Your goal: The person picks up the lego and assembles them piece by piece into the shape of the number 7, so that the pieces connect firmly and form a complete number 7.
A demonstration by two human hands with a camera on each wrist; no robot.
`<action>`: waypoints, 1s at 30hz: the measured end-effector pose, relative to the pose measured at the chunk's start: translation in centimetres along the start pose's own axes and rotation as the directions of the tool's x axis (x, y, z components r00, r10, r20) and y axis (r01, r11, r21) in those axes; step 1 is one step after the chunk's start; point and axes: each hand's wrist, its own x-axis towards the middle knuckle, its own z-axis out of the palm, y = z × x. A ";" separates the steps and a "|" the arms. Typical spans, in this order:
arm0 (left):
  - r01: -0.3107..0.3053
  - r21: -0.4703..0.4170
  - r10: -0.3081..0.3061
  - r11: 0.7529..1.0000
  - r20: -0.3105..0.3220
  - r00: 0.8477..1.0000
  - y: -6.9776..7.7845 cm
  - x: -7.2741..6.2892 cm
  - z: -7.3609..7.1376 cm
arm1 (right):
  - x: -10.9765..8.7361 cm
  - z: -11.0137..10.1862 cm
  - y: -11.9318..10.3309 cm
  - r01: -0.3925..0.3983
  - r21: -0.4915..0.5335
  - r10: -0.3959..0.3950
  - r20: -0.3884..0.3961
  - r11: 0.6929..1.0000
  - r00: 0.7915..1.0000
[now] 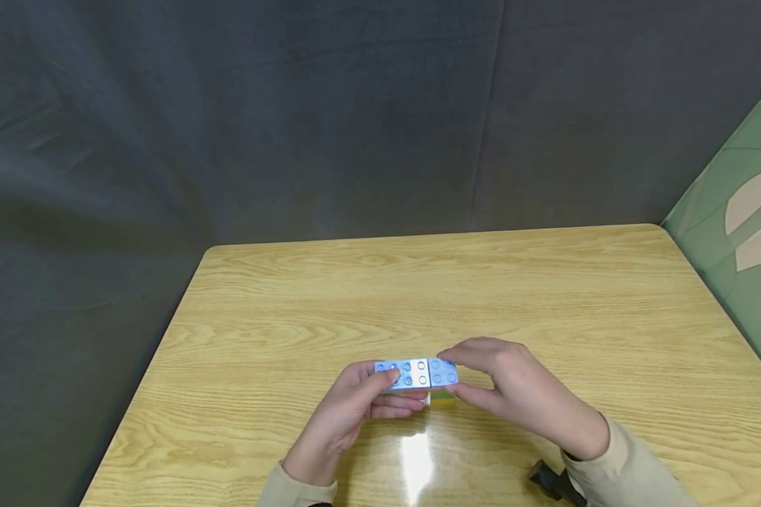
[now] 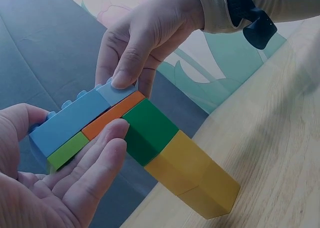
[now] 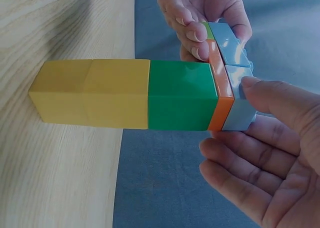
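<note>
My left hand grips a long light-blue toy building brick, thumb on its studs and fingers below. My right hand pinches a shorter light-blue brick by its sides, end to end with the long one. Beneath both blue bricks runs a thin orange brick, beside a thin lime-green brick under the long one's left part. A green brick and two yellow bricks form a column under the orange one. The left fingers partly cover the lime brick.
The wooden table extends around the column. Dark cloth hangs behind and to the left; a green patterned panel stands at the right. A black device sits at the right sleeve.
</note>
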 end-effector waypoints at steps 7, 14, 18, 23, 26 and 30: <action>0.013 -0.003 -0.013 1.000 -0.011 1.000 0.1 0.0 0.1 | 0.0 0.1 0.1 -0.002 -0.006 0.002 0.002 1.000 1.000; 0.038 -0.004 -0.038 0.999 -0.025 0.999 0.2 0.0 0.2 | -0.1 0.2 0.1 -0.006 -0.020 0.006 -0.005 1.000 1.000; 0.046 0.008 -0.046 0.999 -0.035 0.998 0.4 0.1 0.2 | -0.1 0.3 0.0 -0.007 -0.028 0.007 0.000 1.000 1.000; 0.045 0.026 -0.044 0.999 -0.032 0.999 0.5 0.1 0.2 | -0.1 0.3 0.0 0.000 -0.030 0.000 -0.001 1.000 1.000; 0.038 0.041 -0.037 0.998 -0.024 0.999 0.5 0.1 0.2 | -0.1 0.3 0.0 0.003 -0.027 -0.003 -0.003 1.000 1.000; 0.036 0.051 -0.035 0.998 -0.019 0.999 0.5 0.2 0.2 | -0.1 0.3 0.0 0.003 -0.027 -0.003 -0.005 1.000 1.000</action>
